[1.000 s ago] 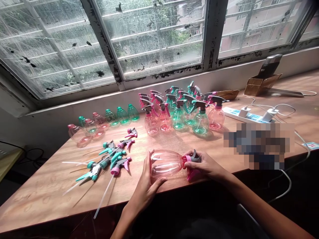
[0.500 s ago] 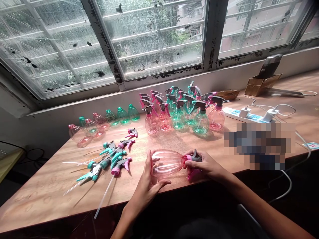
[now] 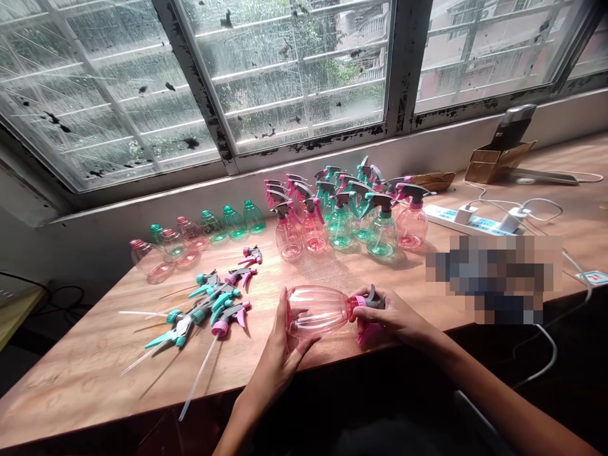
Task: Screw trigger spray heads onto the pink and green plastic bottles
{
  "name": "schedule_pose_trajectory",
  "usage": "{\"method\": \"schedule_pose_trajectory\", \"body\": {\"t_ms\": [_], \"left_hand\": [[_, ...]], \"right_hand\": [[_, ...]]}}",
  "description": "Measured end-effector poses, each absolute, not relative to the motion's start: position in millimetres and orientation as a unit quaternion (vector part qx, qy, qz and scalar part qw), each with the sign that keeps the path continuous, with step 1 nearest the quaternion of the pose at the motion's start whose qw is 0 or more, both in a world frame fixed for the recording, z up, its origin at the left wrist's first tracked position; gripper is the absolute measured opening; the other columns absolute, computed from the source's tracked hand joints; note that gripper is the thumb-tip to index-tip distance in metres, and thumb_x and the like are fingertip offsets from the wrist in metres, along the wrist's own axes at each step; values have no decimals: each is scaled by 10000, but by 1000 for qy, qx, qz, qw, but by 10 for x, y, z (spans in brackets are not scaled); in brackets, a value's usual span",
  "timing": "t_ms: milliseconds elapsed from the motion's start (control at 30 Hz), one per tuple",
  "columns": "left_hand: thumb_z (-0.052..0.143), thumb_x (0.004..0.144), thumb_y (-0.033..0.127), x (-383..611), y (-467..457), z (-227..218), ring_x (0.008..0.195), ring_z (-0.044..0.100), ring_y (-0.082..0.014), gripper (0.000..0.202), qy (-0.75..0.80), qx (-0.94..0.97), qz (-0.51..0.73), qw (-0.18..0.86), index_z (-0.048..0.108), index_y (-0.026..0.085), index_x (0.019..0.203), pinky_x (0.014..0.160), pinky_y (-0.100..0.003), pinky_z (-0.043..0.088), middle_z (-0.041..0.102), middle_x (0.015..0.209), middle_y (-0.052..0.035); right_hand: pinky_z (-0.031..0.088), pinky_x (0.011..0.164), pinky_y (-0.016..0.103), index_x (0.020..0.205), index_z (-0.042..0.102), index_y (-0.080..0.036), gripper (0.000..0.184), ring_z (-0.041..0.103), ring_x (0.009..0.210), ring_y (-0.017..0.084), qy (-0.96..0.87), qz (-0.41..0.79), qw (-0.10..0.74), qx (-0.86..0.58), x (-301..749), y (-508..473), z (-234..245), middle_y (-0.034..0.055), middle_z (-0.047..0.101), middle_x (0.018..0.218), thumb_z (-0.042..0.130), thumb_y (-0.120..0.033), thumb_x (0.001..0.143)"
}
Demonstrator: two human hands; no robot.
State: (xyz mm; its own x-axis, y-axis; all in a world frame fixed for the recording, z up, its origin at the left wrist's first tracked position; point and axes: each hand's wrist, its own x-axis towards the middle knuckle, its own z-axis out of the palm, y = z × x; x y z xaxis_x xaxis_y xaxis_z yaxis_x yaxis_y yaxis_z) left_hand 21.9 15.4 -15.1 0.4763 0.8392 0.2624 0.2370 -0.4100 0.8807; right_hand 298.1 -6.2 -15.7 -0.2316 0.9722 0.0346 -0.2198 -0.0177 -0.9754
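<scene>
A clear pink spray bottle (image 3: pixel 318 310) lies sideways between my hands at the table's front edge, its base to the left. My left hand (image 3: pixel 285 348) cups the base, with the thumb along the near side. At the neck, my right hand (image 3: pixel 382 313) grips the pink collar and grey trigger head (image 3: pixel 373 297); part of the pink trigger shows below the fingers. Left of my hands lies a pile of loose trigger heads (image 3: pixel 209 304), teal or pink with grey, their thin white tubes sticking out. The nearest tube hangs over the front edge.
Bottles without heads (image 3: pixel 223 221) stand at the back left. Several pink and green bottles with trigger heads (image 3: pixel 342 221) stand in the back middle. A power strip (image 3: pixel 470 221) with white plugs and cables sits right, before a cardboard box (image 3: pixel 498 161). A blurred patch covers part of the right.
My left thumb has drawn slightly closer to the bottle. The bottle and my right hand keep nearly the same place.
</scene>
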Motion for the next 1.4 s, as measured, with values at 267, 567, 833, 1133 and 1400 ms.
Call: {"method": "schedule_pose_trajectory", "body": {"t_ms": [267, 567, 833, 1133, 1400], "left_hand": [[639, 958, 408, 246, 60, 25, 1395, 457, -323, 958, 366, 738, 354, 442, -75, 369, 1596, 1179, -522, 341, 233, 1649, -119], [693, 927, 375, 245, 96, -19, 1385, 472, -360, 940, 357, 736, 356, 452, 32, 395, 1596, 1090, -517, 470, 123, 1683, -118], [724, 912, 360, 239, 97, -56, 1364, 507, -346, 1061, 338, 743, 348, 461, -99, 420, 1580, 1103, -523, 443, 185, 1667, -142], [684, 941, 371, 230, 89, -29, 1441, 404, -349, 939, 347, 750, 348, 443, 10, 408, 1594, 1164, -504, 381, 105, 1690, -102], [696, 928, 346, 230, 95, -112, 1468, 352, -343, 996, 334, 761, 373, 412, -53, 447, 1578, 1199, -552, 290, 96, 1691, -80]], "right_hand": [[586, 620, 330, 990, 627, -168, 389, 720, 605, 205, -500, 611, 486, -374, 2955, -92, -118, 21, 755, 719, 853, -397, 771], [572, 635, 340, 989, 625, -180, 443, 720, 617, 218, -485, 606, 503, -379, 2954, -94, -84, 20, 758, 714, 867, -450, 734], [586, 632, 331, 997, 603, -170, 383, 721, 604, 204, -485, 609, 511, -364, 2960, -71, -118, 23, 759, 694, 828, -408, 798], [587, 624, 312, 1017, 623, -167, 378, 715, 612, 193, -491, 598, 515, -368, 2966, -84, -151, 16, 757, 704, 846, -366, 785], [602, 612, 345, 1021, 606, -174, 382, 726, 593, 210, -493, 598, 508, -375, 2951, -80, -157, 10, 746, 721, 838, -377, 796]]}}
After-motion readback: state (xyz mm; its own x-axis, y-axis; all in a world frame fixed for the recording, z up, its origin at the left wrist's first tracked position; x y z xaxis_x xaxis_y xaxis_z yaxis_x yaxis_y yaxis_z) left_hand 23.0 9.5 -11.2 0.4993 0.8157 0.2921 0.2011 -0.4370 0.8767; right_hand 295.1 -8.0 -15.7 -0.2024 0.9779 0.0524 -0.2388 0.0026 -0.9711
